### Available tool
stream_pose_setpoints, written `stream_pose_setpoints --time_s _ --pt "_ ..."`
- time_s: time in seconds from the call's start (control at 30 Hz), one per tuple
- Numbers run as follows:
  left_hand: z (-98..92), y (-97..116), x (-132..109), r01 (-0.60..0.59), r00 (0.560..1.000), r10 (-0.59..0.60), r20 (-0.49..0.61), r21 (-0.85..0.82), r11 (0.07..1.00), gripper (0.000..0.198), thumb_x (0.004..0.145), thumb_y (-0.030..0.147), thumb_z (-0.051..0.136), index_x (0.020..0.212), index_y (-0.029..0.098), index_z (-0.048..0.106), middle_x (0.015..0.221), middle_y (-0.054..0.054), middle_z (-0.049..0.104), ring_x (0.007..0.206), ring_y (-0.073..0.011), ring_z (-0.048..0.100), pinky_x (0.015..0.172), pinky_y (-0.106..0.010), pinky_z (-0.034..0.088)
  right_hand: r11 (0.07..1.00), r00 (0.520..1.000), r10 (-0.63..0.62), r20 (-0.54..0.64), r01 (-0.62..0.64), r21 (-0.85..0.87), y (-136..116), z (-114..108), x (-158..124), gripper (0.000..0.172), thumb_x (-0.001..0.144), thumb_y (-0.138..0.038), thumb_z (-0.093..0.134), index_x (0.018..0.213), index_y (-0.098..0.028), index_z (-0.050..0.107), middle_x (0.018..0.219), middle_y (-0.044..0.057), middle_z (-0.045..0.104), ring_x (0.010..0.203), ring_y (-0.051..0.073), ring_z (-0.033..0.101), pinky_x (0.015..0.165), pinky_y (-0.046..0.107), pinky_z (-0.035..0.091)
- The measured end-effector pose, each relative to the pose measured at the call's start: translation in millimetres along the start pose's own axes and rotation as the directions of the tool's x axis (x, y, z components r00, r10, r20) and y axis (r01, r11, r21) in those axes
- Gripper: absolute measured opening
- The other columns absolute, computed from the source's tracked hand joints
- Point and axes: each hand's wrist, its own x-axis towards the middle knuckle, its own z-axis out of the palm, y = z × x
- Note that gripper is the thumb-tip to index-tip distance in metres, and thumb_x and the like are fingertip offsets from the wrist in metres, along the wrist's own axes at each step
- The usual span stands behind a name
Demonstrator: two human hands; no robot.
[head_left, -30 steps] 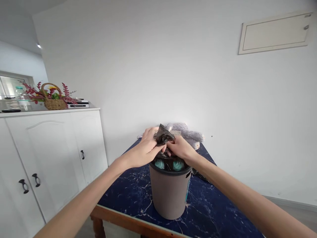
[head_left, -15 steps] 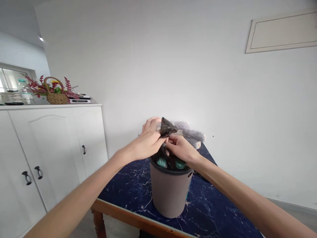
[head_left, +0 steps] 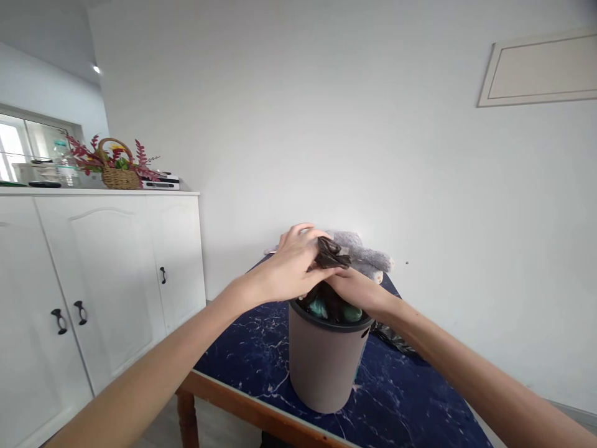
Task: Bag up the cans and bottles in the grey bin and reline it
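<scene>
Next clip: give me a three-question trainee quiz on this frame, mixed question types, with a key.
1. True or false: the left hand and right hand both grip the black bag above the grey bin.
2. The bin stands on: A the floor, B the blue marbled table, C a chair.
3. What holds flowers on the white cabinet?
Key: 1 true; 2 B; 3 a wicker basket.

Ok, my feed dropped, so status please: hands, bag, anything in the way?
Left hand and right hand both shut on the black bag, at its gathered top. Bag in the grey bin. Soft toy behind, not blocking.
</scene>
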Motion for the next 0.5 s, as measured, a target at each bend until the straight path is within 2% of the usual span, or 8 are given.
stream_pose_setpoints --time_s 0.07,0.13,0.2,0.23,0.3,0.4,0.5 --pt "0.4 -5 -18 0.102 0.984 -0.108 -0.144 -0.049 0.994 0.058 0.069 0.034 0.094 0.121 0.028 0.070 0.143 -0.012 0.059 0.147 -0.0428 0.037 0.124 -0.056 0.026 0.995 0.994 0.088 -0.064 -0.085 0.051 1 -4 2 0.021 0.087 -0.045 0.082 0.087 -0.025 0.078 0.091 0.006 0.076 0.108 0.029 0.065 0.095 0.041 0.052" --pt "4.5 -16 -33 0.205 0.928 -0.248 -0.277 -0.174 0.963 0.076 0.056 0.035 0.101 0.124 0.027 0.069 0.138 -0.013 0.062 0.143 -0.0435 0.042 0.120 -0.053 0.035 0.982 0.981 0.171 -0.089 -0.163 0.095 0 -6 3 0.031 0.093 -0.054 0.076 0.088 -0.024 0.078 0.092 0.007 0.077 0.099 0.027 0.067 0.092 0.041 0.054" --pt "13.0 -26 -41 0.210 0.877 -0.345 -0.336 -0.377 0.902 0.067 0.053 0.031 0.102 0.113 0.026 0.073 0.123 -0.014 0.069 0.135 -0.0428 0.052 0.110 -0.049 0.046 0.974 0.976 0.196 -0.093 -0.184 0.130 -4 -6 5 0.036 0.095 -0.057 0.072 0.087 -0.023 0.078 0.093 0.008 0.077 0.091 0.025 0.068 0.090 0.041 0.055" --pt "18.2 -30 -42 0.184 0.872 -0.365 -0.326 -0.472 0.862 0.060 0.054 0.030 0.101 0.107 0.026 0.075 0.115 -0.013 0.072 0.130 -0.0421 0.057 0.105 -0.046 0.050 0.974 0.977 0.193 -0.093 -0.179 0.136 -7 -4 5 0.036 0.095 -0.057 0.072 0.086 -0.023 0.078 0.093 0.009 0.077 0.090 0.025 0.068 0.090 0.041 0.055" --pt "28.7 -32 -38 0.154 0.894 -0.357 -0.270 -0.563 0.812 0.047 0.058 0.028 0.099 0.099 0.026 0.076 0.104 -0.012 0.075 0.121 -0.0409 0.065 0.097 -0.044 0.054 0.976 0.979 0.181 -0.097 -0.167 0.137 -13 -1 5 0.034 0.096 -0.055 0.072 0.087 -0.022 0.078 0.094 0.009 0.078 0.090 0.026 0.069 0.091 0.043 0.056" --pt "39.3 -29 -26 0.245 0.925 -0.339 -0.169 -0.416 0.876 0.036 0.067 0.034 0.094 0.100 0.025 0.080 0.102 -0.010 0.079 0.112 -0.0389 0.070 0.091 -0.042 0.056 0.985 0.983 0.157 -0.096 -0.149 0.083 -24 1 3 0.032 0.098 -0.053 0.070 0.094 -0.022 0.079 0.100 0.009 0.079 0.099 0.028 0.071 0.101 0.045 0.055" --pt "43.1 -28 -17 0.335 0.925 -0.363 -0.117 -0.202 0.920 0.035 0.075 0.040 0.087 0.106 0.026 0.080 0.108 -0.006 0.081 0.110 -0.0356 0.072 0.088 -0.040 0.057 0.985 0.977 0.147 -0.152 -0.159 -0.070 -31 -2 1 0.036 0.100 -0.053 0.065 0.099 -0.019 0.079 0.110 0.012 0.079 0.113 0.031 0.069 0.111 0.048 0.050"
